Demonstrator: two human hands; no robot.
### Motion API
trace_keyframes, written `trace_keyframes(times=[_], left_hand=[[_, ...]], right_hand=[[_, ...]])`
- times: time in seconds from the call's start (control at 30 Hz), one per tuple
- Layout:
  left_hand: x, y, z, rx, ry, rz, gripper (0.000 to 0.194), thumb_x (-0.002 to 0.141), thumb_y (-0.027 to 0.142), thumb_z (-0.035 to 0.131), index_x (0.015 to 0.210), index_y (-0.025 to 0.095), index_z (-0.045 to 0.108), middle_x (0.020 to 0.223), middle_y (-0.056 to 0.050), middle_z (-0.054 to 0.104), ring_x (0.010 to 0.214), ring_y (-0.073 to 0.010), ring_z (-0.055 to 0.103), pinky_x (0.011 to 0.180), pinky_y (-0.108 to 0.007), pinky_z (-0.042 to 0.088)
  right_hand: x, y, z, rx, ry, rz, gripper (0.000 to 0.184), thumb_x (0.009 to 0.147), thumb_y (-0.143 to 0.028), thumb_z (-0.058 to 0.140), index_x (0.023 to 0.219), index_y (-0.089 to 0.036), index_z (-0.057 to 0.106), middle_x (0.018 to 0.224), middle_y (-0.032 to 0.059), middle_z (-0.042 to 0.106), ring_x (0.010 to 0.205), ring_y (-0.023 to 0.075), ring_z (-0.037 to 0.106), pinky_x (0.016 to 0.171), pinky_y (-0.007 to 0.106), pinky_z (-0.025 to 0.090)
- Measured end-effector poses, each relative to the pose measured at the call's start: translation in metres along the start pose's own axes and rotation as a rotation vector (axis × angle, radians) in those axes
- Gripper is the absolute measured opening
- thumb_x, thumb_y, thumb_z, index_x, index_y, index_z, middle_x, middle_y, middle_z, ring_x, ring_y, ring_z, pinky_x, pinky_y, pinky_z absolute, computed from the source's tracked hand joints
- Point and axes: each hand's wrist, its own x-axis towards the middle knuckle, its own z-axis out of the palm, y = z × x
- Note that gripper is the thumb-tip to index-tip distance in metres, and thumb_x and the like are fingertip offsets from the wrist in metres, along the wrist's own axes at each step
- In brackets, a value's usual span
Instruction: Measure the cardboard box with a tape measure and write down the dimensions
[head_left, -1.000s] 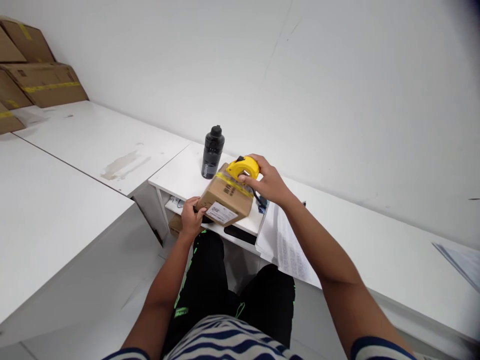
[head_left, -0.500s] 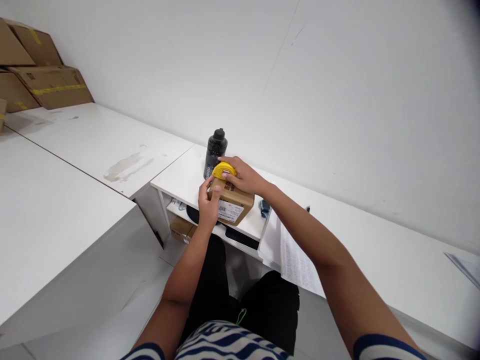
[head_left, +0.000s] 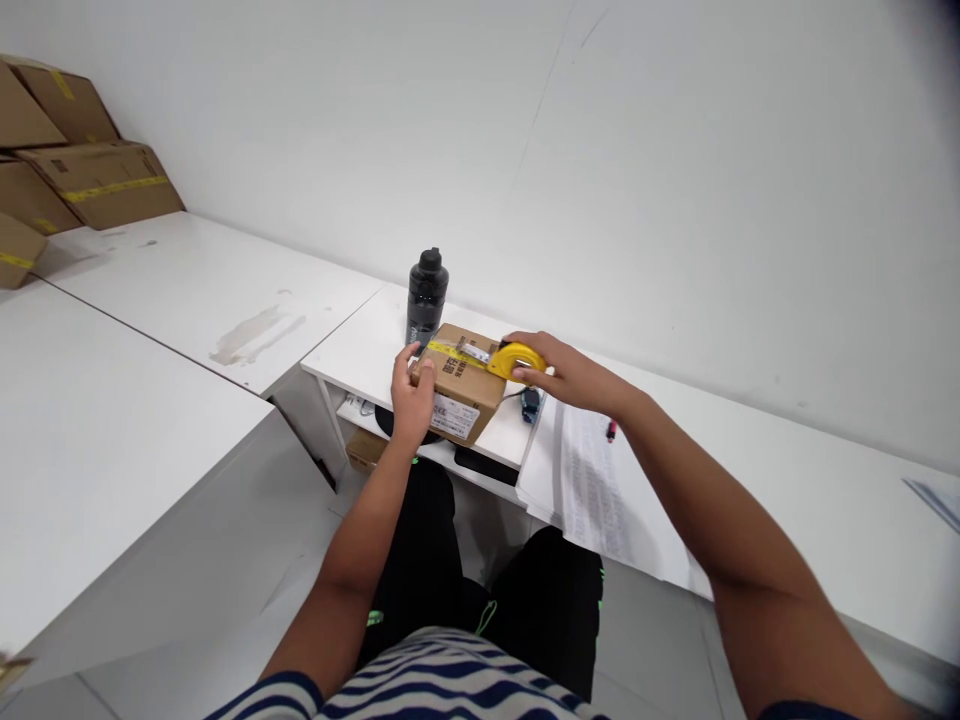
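A small brown cardboard box [head_left: 480, 388] with dark print on top and a white label on its near side sits on the white desk. My left hand [head_left: 412, 390] grips its left end, thumb on the top near the tip of the yellow blade. Whether those fingers also pinch the blade's tip I cannot tell. Wrapped in my right hand [head_left: 562, 365] is a yellow tape measure [head_left: 516, 360], held at the box's right edge. Its blade runs out across the box's top toward my left hand.
A dark water bottle [head_left: 427, 297] stands just behind the box. To the right lie a dark watch [head_left: 530, 404], printed sheets [head_left: 596, 480] and a pink-and-black pen [head_left: 611, 431]. Large cartons [head_left: 105, 180] are stacked at far left. Below is an open shelf [head_left: 352, 412].
My right hand has moved right with the tape measure, from the box's left end to its right edge. The blade now shows drawn out over the top. My left hand stays on the box.
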Motion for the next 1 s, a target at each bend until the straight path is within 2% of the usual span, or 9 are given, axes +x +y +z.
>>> trace_keyframes(times=[0.13, 0.23, 0.3, 0.47, 0.57, 0.63, 0.87, 1.0], left_hand=[[0.002, -0.002, -0.001, -0.002, -0.003, 0.033, 0.039, 0.094, 0.043, 0.053, 0.127, 0.024, 0.059, 0.133, -0.008, 0.062, 0.119, -0.0223, 0.061, 0.099, -0.034, 0.051], [0.004, -0.005, 0.000, -0.028, -0.005, -0.011, 0.041, 0.092, 0.045, 0.056, 0.128, 0.025, 0.058, 0.131, -0.009, 0.063, 0.115, -0.0224, 0.062, 0.097, -0.034, 0.052], [0.004, -0.007, 0.001, -0.028, -0.005, -0.036, 0.045, 0.091, 0.047, 0.056, 0.131, 0.025, 0.055, 0.129, -0.010, 0.064, 0.112, -0.0224, 0.064, 0.095, -0.035, 0.053], [0.005, -0.007, -0.001, -0.020, 0.011, -0.069, 0.049, 0.089, 0.046, 0.058, 0.132, 0.024, 0.048, 0.128, -0.010, 0.064, 0.112, -0.0217, 0.065, 0.095, -0.035, 0.052], [0.004, -0.004, -0.002, -0.052, 0.001, -0.116, 0.052, 0.089, 0.043, 0.059, 0.134, 0.023, 0.044, 0.127, -0.012, 0.065, 0.110, -0.0218, 0.067, 0.094, -0.037, 0.052], [0.002, -0.002, -0.003, -0.060, -0.001, -0.130, 0.053, 0.088, 0.041, 0.060, 0.135, 0.022, 0.043, 0.128, -0.014, 0.066, 0.109, -0.0225, 0.067, 0.092, -0.038, 0.053], [-0.005, 0.003, -0.005, 0.049, -0.033, -0.026, 0.049, 0.094, 0.039, 0.052, 0.141, 0.028, 0.048, 0.122, -0.008, 0.070, 0.101, -0.0215, 0.070, 0.088, -0.037, 0.055], [-0.005, 0.007, -0.006, 0.121, -0.090, 0.041, 0.042, 0.095, 0.036, 0.049, 0.135, 0.027, 0.059, 0.130, -0.007, 0.068, 0.110, -0.0248, 0.067, 0.095, -0.040, 0.053]], right_hand=[[-0.039, 0.019, -0.002, 0.012, 0.090, 0.073, 0.054, 0.095, -0.053, 0.048, 0.143, -0.030, 0.045, 0.139, 0.0100, 0.057, 0.123, 0.0311, 0.055, 0.103, 0.049, 0.046], [-0.034, 0.019, -0.002, 0.040, 0.156, 0.023, 0.052, 0.095, -0.050, 0.049, 0.141, -0.027, 0.047, 0.136, 0.0103, 0.059, 0.121, 0.0297, 0.056, 0.104, 0.049, 0.044], [-0.012, 0.012, 0.000, 0.051, 0.175, -0.035, 0.051, 0.094, -0.048, 0.048, 0.141, -0.026, 0.048, 0.137, 0.0106, 0.058, 0.123, 0.0297, 0.054, 0.105, 0.049, 0.043], [0.068, -0.018, 0.015, 0.073, 0.185, -0.206, 0.053, 0.093, -0.044, 0.049, 0.142, -0.023, 0.046, 0.142, 0.0120, 0.054, 0.128, 0.0286, 0.051, 0.109, 0.049, 0.040], [0.102, -0.035, 0.030, 0.047, 0.116, -0.244, 0.054, 0.092, -0.040, 0.049, 0.143, -0.023, 0.045, 0.133, 0.0126, 0.057, 0.120, 0.0276, 0.055, 0.105, 0.047, 0.043], [0.112, -0.043, 0.035, 0.006, 0.034, -0.246, 0.053, 0.092, -0.039, 0.049, 0.143, -0.023, 0.047, 0.128, 0.0126, 0.058, 0.114, 0.0274, 0.058, 0.101, 0.046, 0.045], [0.102, -0.046, 0.021, -0.095, -0.125, -0.179, 0.053, 0.093, -0.038, 0.050, 0.144, -0.025, 0.045, 0.123, 0.0127, 0.058, 0.107, 0.0285, 0.061, 0.096, 0.047, 0.048], [0.087, -0.042, 0.017, -0.105, -0.142, -0.135, 0.055, 0.093, -0.039, 0.049, 0.146, -0.025, 0.043, 0.122, 0.0129, 0.058, 0.103, 0.0278, 0.063, 0.094, 0.046, 0.049]])
